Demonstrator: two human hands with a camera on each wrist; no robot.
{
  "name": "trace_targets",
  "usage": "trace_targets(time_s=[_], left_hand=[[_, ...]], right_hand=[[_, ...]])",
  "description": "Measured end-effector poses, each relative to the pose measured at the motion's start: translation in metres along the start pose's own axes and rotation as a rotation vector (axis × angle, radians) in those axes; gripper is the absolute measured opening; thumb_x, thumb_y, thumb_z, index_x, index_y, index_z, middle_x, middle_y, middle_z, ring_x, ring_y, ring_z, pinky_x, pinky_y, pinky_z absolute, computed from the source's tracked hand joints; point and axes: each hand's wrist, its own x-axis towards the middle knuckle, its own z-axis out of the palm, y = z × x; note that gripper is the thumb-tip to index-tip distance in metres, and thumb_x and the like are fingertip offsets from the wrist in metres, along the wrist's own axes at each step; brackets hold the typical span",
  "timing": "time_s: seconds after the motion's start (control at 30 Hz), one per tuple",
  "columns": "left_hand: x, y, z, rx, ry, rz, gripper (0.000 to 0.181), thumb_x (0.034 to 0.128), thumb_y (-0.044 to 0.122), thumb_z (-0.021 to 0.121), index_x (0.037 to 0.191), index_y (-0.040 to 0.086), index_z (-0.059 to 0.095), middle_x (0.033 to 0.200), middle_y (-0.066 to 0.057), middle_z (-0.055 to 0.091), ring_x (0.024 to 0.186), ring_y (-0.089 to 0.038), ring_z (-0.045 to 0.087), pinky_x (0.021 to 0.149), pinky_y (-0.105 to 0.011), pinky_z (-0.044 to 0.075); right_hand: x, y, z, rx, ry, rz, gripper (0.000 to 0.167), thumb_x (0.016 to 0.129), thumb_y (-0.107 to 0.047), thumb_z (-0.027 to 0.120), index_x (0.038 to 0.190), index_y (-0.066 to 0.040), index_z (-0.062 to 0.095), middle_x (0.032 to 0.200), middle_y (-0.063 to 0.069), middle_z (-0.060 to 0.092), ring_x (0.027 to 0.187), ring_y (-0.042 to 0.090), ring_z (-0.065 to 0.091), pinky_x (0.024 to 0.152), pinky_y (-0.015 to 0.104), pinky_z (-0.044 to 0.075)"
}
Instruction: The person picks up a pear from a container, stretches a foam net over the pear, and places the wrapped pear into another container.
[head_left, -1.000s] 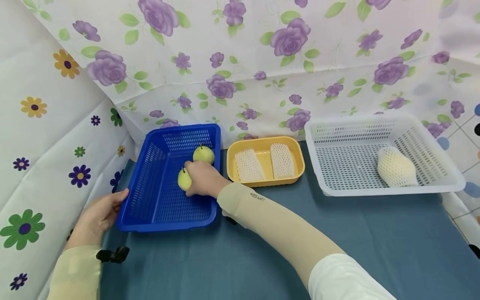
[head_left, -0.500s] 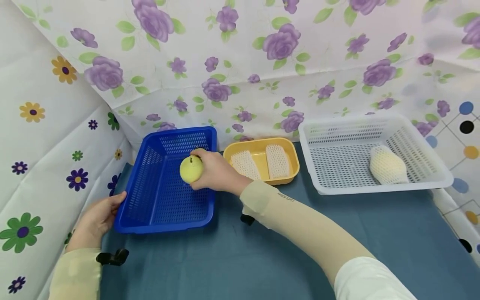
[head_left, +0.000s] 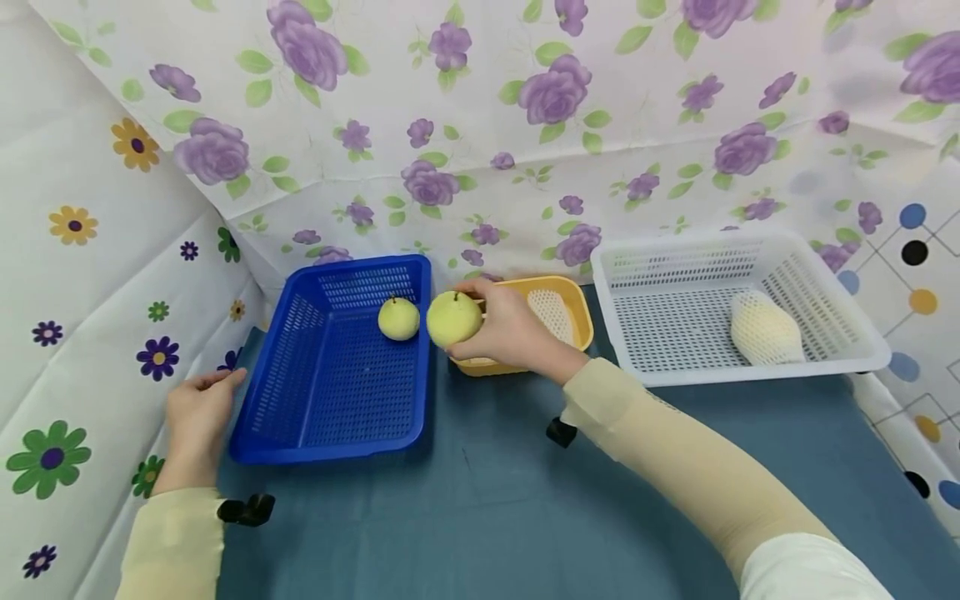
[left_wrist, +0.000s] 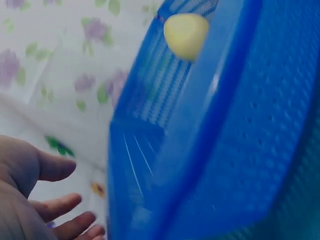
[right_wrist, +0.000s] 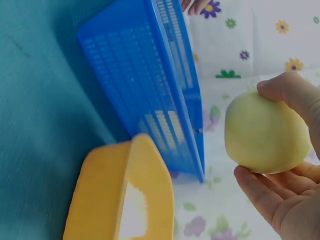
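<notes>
My right hand (head_left: 510, 325) grips a round yellow-green pear (head_left: 453, 320) above the gap between the blue basket (head_left: 330, 457) and the yellow tray (head_left: 583, 321). In the right wrist view the thumb and fingers curl round that pear (right_wrist: 267, 132), clear of both containers. Another pear (head_left: 398, 319) lies inside the blue basket by its right wall. My left hand (head_left: 198, 417) is beside the basket's left side; in the left wrist view its fingers (left_wrist: 70, 226) are loosely extended, apart from the basket, holding nothing.
White foam net sleeves (head_left: 551, 313) lie in the yellow tray, partly hidden by my right hand. At the right stands a white basket (head_left: 667, 373) with a fruit in a foam net (head_left: 765, 329). Flowered sheeting (head_left: 510, 200) hangs behind the blue-green tabletop (head_left: 480, 517).
My right hand has lifted one pear out of the blue basket and carried it right, towards the yellow tray. My left hand has let go of the basket's rim.
</notes>
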Motion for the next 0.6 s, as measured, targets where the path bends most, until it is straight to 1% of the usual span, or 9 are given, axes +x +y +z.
trace_targets(time_s=[0.03, 0.1, 0.17, 0.23, 0.3, 0.4, 0.5, 0.6], left_hand=[[-0.005, 0.005, 0.003, 0.011, 0.050, 0.031, 0.064, 0.0875, 0.051, 0.056, 0.138, 0.012, 0.045, 0.138, -0.010, 0.045, 0.117, -0.023, 0.046, 0.101, -0.042, 0.042], [-0.016, 0.016, 0.009, 0.005, 0.138, 0.104, 0.059, 0.0872, 0.050, 0.056, 0.133, 0.015, 0.051, 0.133, -0.008, 0.050, 0.115, -0.021, 0.047, 0.098, -0.039, 0.044], [-0.027, 0.029, 0.018, -0.005, 0.194, 0.193, 0.055, 0.0869, 0.050, 0.057, 0.130, 0.016, 0.055, 0.127, -0.006, 0.054, 0.111, -0.018, 0.050, 0.093, -0.035, 0.046], [-0.040, 0.040, 0.026, -0.023, 0.220, 0.291, 0.052, 0.0872, 0.048, 0.057, 0.127, 0.016, 0.058, 0.125, -0.005, 0.057, 0.110, -0.017, 0.053, 0.092, -0.033, 0.046], [-0.052, 0.050, 0.034, -0.041, 0.217, 0.377, 0.049, 0.0873, 0.048, 0.058, 0.125, 0.016, 0.060, 0.123, -0.005, 0.060, 0.109, -0.015, 0.055, 0.089, -0.030, 0.048], [-0.070, 0.063, 0.051, -0.073, 0.183, 0.499, 0.045, 0.0877, 0.046, 0.059, 0.121, 0.016, 0.062, 0.119, -0.004, 0.063, 0.104, -0.014, 0.059, 0.087, -0.028, 0.050], [-0.086, 0.072, 0.070, -0.105, 0.122, 0.617, 0.042, 0.0875, 0.044, 0.061, 0.119, 0.015, 0.064, 0.117, -0.003, 0.065, 0.102, -0.012, 0.061, 0.087, -0.029, 0.052], [-0.100, 0.081, 0.088, -0.133, 0.036, 0.719, 0.041, 0.0880, 0.041, 0.062, 0.119, 0.015, 0.063, 0.118, -0.004, 0.065, 0.105, -0.013, 0.061, 0.092, -0.033, 0.052]], right_hand=[[-0.002, 0.003, -0.004, -0.006, 0.007, 0.003, 0.081, 0.060, -0.037, 0.086, 0.130, -0.021, 0.049, 0.118, -0.007, 0.056, 0.102, 0.011, 0.057, 0.081, 0.031, 0.054], [-0.007, 0.008, -0.010, -0.029, 0.022, 0.010, 0.083, 0.060, -0.038, 0.086, 0.131, -0.020, 0.049, 0.119, -0.007, 0.057, 0.101, 0.012, 0.057, 0.080, 0.031, 0.054], [-0.012, 0.014, -0.016, -0.055, 0.037, 0.015, 0.084, 0.060, -0.041, 0.086, 0.132, -0.021, 0.050, 0.119, -0.008, 0.057, 0.101, 0.012, 0.058, 0.080, 0.031, 0.054], [-0.017, 0.019, -0.020, -0.074, 0.045, 0.014, 0.083, 0.059, -0.042, 0.086, 0.132, -0.022, 0.051, 0.119, -0.008, 0.058, 0.101, 0.012, 0.058, 0.081, 0.031, 0.054], [-0.021, 0.025, -0.024, -0.076, 0.045, 0.001, 0.082, 0.059, -0.043, 0.086, 0.131, -0.023, 0.052, 0.119, -0.009, 0.058, 0.100, 0.012, 0.059, 0.081, 0.031, 0.055], [-0.029, 0.031, -0.029, -0.056, 0.027, -0.015, 0.080, 0.061, -0.042, 0.086, 0.131, -0.022, 0.052, 0.120, -0.009, 0.058, 0.099, 0.012, 0.059, 0.080, 0.031, 0.055], [-0.037, 0.036, -0.034, -0.033, 0.001, -0.022, 0.080, 0.063, -0.039, 0.085, 0.132, -0.020, 0.051, 0.120, -0.007, 0.057, 0.099, 0.013, 0.059, 0.077, 0.031, 0.056], [-0.044, 0.040, -0.036, -0.028, -0.005, -0.014, 0.081, 0.064, -0.038, 0.085, 0.134, -0.018, 0.050, 0.121, -0.006, 0.056, 0.099, 0.014, 0.059, 0.075, 0.030, 0.056]])
